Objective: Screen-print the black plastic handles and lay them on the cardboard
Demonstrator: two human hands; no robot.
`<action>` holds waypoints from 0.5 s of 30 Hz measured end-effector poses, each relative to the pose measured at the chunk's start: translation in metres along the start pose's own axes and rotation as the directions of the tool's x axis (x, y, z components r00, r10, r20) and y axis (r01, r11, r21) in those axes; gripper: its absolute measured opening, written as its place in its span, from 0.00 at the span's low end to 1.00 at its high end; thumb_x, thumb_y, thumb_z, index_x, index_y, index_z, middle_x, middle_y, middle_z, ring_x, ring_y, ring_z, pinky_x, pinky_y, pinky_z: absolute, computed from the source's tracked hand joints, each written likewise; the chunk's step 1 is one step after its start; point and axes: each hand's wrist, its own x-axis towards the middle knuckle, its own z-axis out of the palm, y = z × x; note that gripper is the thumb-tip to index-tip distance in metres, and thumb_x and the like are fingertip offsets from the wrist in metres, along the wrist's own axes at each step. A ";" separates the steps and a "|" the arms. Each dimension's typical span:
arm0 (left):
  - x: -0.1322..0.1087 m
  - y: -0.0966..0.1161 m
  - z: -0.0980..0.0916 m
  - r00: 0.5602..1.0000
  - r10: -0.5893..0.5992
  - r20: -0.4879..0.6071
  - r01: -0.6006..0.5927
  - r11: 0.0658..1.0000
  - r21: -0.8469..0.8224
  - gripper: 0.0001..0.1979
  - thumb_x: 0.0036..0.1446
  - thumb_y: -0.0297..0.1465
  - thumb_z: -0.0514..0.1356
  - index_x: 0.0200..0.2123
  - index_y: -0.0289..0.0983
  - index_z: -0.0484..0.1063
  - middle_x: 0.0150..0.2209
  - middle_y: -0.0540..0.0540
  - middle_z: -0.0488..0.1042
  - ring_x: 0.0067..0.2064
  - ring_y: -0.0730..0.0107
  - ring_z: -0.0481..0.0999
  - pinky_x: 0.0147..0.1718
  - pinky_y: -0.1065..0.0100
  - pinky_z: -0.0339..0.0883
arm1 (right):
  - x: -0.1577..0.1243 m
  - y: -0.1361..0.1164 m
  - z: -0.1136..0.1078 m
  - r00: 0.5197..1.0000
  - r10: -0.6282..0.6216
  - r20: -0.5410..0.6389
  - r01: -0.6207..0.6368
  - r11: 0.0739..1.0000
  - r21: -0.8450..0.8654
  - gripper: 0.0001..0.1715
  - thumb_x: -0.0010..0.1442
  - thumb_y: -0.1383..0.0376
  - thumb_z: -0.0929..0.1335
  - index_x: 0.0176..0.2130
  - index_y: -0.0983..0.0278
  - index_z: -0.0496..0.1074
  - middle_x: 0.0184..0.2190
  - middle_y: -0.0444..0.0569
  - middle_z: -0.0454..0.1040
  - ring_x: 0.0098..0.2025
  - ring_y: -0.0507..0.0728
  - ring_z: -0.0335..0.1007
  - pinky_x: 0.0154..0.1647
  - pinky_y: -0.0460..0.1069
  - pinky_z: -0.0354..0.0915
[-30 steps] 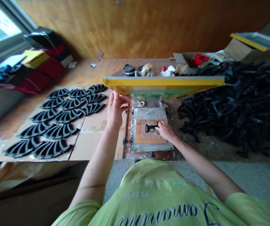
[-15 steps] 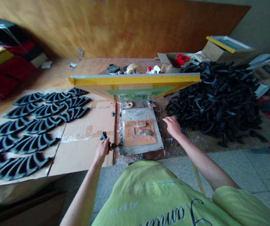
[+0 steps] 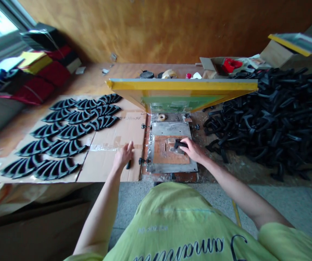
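Observation:
My left hand [image 3: 123, 156] is over the right part of the flat cardboard [image 3: 107, 165], with fingers curled round a black plastic handle [image 3: 128, 164]. Only one end of that handle shows below the fingers. My right hand [image 3: 194, 150] grips another black plastic handle [image 3: 181, 144] by its right side. This one is at the small raised blocks on the brown board [image 3: 159, 152], which is fixed on a grey metal plate [image 3: 173, 168]. Whether it rests fully on the blocks I cannot tell. Above the plate's back stands a tilted-up yellow-edged screen frame [image 3: 183, 85].
Rows of black handles [image 3: 63, 147] lie on the cardboard to the left. A large heap of black handles [image 3: 267, 112] covers the right side. Black clamp knobs [image 3: 141, 161] flank the plate. A tape roll [image 3: 161, 116] sits behind it, and red boxes [image 3: 54, 74] are stacked far left.
My right hand has moved left from beside the heap to the brown board, now with a black handle. My left hand has shifted slightly left with its handle. The view has turned left.

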 end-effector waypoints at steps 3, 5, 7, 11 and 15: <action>0.006 0.068 -0.014 0.969 0.168 -0.181 -0.233 0.864 -0.446 0.34 0.63 0.57 0.46 0.51 0.35 0.72 0.21 0.50 0.70 0.19 0.74 0.64 0.20 0.72 0.57 | 0.016 -0.038 0.022 0.991 -0.094 0.096 0.104 0.989 -0.104 0.15 0.68 0.66 0.63 0.51 0.61 0.73 0.44 0.52 0.74 0.48 0.57 0.70 0.50 0.52 0.65; 0.010 0.113 -0.024 0.917 0.248 -0.311 -0.395 0.659 -0.640 0.31 0.62 0.57 0.50 0.53 0.38 0.70 0.21 0.52 0.69 0.18 0.76 0.62 0.18 0.74 0.54 | 0.024 -0.050 0.024 0.977 -0.117 0.180 0.164 0.949 -0.270 0.17 0.68 0.68 0.63 0.53 0.59 0.75 0.41 0.53 0.74 0.47 0.59 0.68 0.49 0.52 0.64; 0.011 0.149 -0.033 0.887 0.282 -0.365 -0.461 0.530 -0.711 0.29 0.63 0.56 0.50 0.51 0.40 0.70 0.20 0.52 0.69 0.17 0.76 0.62 0.17 0.73 0.54 | 0.027 -0.055 0.021 0.962 -0.121 0.244 0.214 0.891 -0.400 0.20 0.68 0.68 0.63 0.54 0.57 0.76 0.41 0.54 0.75 0.49 0.61 0.65 0.49 0.53 0.63; -0.002 0.169 -0.040 0.889 0.282 -0.362 -0.457 0.488 -0.743 0.28 0.64 0.56 0.49 0.43 0.39 0.73 0.18 0.52 0.68 0.16 0.76 0.62 0.16 0.72 0.55 | 0.023 -0.054 0.016 0.961 -0.086 0.261 0.201 0.868 -0.454 0.25 0.67 0.69 0.61 0.59 0.56 0.73 0.47 0.56 0.74 0.53 0.62 0.63 0.50 0.54 0.63; -0.037 0.124 -0.026 0.945 0.199 -0.258 -0.326 0.586 -0.742 0.30 0.62 0.57 0.50 0.42 0.37 0.75 0.24 0.49 0.72 0.21 0.74 0.68 0.19 0.72 0.60 | 0.012 -0.029 -0.010 0.993 0.075 0.092 -0.047 0.961 -0.271 0.24 0.65 0.69 0.63 0.55 0.53 0.75 0.48 0.50 0.75 0.51 0.61 0.67 0.53 0.55 0.64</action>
